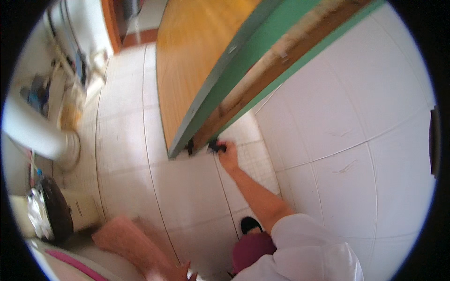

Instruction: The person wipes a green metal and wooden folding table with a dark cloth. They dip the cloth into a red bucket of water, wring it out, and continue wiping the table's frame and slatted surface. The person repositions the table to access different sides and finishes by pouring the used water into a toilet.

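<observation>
My right hand is closed on a small black fitting, beside the lower end of a large panel, perhaps a door. The panel has a yellow-brown wood face, green edges and a rough brown strip. Another black part shows on the panel's end. My left hand is blurred at the bottom edge. Against it lies a blurred pink, cloth-like thing; whether the hand grips it cannot be told. A white sleeve covers my upper right arm.
A white pipe and a black bag stand at the left. Various items lean by the wall at the upper left. White tiles cover the wall at the right. Below my right arm, a foot in a black slipper rests on the tiled floor.
</observation>
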`<state>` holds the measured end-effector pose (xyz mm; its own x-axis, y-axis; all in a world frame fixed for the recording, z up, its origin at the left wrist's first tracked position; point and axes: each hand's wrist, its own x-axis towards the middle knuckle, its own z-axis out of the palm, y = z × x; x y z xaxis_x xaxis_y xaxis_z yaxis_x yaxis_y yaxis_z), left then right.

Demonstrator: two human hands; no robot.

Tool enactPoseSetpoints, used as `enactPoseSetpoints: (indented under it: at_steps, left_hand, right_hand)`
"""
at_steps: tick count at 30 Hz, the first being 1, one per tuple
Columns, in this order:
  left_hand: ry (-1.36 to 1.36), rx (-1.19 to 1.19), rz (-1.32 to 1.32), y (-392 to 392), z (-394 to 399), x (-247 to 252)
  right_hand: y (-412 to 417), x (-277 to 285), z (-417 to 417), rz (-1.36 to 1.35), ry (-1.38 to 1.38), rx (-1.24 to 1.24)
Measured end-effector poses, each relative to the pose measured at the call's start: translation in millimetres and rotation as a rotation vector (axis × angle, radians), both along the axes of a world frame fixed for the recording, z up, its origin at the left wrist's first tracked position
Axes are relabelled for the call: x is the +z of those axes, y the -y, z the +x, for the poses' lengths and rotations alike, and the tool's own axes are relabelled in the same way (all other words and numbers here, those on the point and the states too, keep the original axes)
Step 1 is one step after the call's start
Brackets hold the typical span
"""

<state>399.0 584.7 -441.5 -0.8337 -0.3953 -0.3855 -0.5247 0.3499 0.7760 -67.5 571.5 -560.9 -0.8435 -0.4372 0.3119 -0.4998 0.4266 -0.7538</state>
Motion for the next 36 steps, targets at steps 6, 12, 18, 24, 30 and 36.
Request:
enactPoseSetpoints:
  at_steps: [6,12,18,24,30,36]
  left_hand:
    - [0.053,-0.009,0.067,6.6,-2.3,-4.9]
    - [0.102,-0.069,0.056,11.6,0.6,-22.2]
    - [0.004,-0.015,0.107,15.7,-6.3,-12.5]
    - [-0.120,0.088,0.129,5.9,-2.2,-13.4]
    - [-0.009,0.036,0.165,1.5,-0.5,-6.7]
    - [0.036,-0.070,0.041,-1.1,-11.2,26.3]
  right_hand:
    - [-1.9,193.9,-20.8,-0.610,-0.086,-0.035]
    - [-44.2,544.8,-67.3,-0.946,-0.947,-0.069]
    - [-28.0,638.3,-80.8,-0.358,-1.580,-0.393]
    - [-3.6,500.0,-43.9,0.187,-1.546,-0.256]
    - [-1.0,455.1,-5.6,0.430,-1.323,-0.259]
    - [10.5,425.3,-7.3,0.208,-1.400,-0.298]
